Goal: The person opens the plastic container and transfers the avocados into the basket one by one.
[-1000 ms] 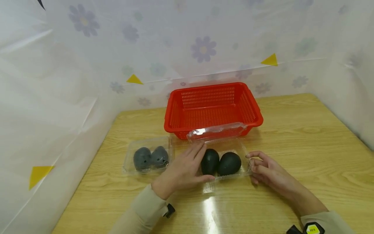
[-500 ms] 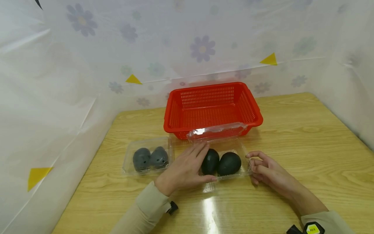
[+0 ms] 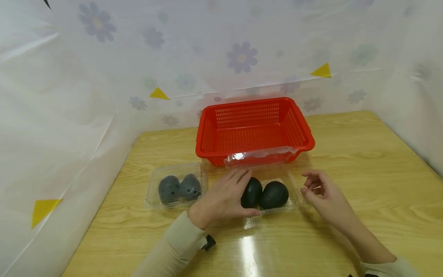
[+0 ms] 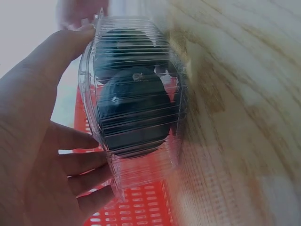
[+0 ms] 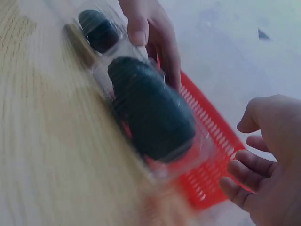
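Observation:
A clear plastic clamshell container (image 3: 277,172) sits in front of the basket, its lid (image 3: 261,157) tilted back against the basket's front. Inside lie two dark avocados (image 3: 274,195); in the left wrist view an avocado (image 4: 134,113) shows through the ribbed wall. My left hand (image 3: 223,198) rests across the container's left end, straight fingers at the far side and thumb at the near rim. It partly covers one avocado. Just off the right end, my right hand (image 3: 328,196) hovers with loosely bent fingers and holds nothing; the right wrist view shows the hand (image 5: 268,155) apart from the container.
A red plastic basket (image 3: 306,144) stands behind the container. Left of my left hand is a second clear container (image 3: 174,168), lid down, with two dark avocados (image 3: 169,188) inside. A pale flowered sheet (image 3: 194,46) hangs behind and beside the wooden table (image 3: 373,161).
My right hand has let go of the container's right edge and moved slightly up and right. My left hand has shifted slightly right but stays at the container's left end.

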Tool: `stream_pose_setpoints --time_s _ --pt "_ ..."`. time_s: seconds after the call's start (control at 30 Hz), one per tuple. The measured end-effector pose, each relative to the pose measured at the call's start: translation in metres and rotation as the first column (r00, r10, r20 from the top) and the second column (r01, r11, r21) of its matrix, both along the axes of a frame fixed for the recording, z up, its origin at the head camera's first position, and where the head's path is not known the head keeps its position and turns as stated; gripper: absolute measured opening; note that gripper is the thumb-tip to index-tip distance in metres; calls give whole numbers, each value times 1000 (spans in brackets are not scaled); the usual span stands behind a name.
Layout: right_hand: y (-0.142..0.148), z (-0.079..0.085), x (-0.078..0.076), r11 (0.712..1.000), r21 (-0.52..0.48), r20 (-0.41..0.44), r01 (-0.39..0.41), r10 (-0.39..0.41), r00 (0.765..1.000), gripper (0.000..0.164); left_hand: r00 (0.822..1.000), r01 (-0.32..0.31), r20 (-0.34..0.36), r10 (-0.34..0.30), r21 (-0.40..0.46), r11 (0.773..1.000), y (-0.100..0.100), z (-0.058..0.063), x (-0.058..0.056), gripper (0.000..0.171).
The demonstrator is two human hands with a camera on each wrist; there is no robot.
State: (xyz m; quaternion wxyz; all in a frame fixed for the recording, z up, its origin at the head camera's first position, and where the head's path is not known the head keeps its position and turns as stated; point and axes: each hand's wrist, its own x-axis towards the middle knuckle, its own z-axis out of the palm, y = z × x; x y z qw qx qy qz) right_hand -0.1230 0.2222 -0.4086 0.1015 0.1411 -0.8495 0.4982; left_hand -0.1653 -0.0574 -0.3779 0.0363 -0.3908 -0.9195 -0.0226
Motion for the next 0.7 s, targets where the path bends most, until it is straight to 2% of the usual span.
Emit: stream_pose_setpoints --time_s 0.03,0.1,0.17,0.23,0.37,0.47,0.6,0.7 --pt "-3 5 1 998 61 -71 25 -20 997 31 1000 -6 8 6 -2 1000 0 1 0 105" --pt "-10 15 0 986 164 -193 29 3 981 31 1000 -20 22 20 -9 1000 1 2 0 106" --pt "-17 23 -2 963 269 -275 18 59 959 30 999 -27 21 27 -5 1000 2 3 0 107" --pt "-23 27 -6 928 372 -321 4 125 939 28 1000 -25 5 25 -5 1000 2 2 -1 107" --pt "-30 27 -15 836 549 -310 -21 226 923 31 1000 -19 -7 18 -16 1000 4 0 -2 108" --pt "-34 25 -18 773 631 -247 -64 278 928 37 1000 -20 -2 20 -36 999 5 0 -2 108" --pt "-39 26 -21 713 696 -183 -85 291 939 45 1000 -18 -9 18 -56 998 5 0 -3 107" --pt "-42 28 -22 682 722 -177 -117 346 921 49 1000 -13 -7 13 -65 998 4 2 -3 107"
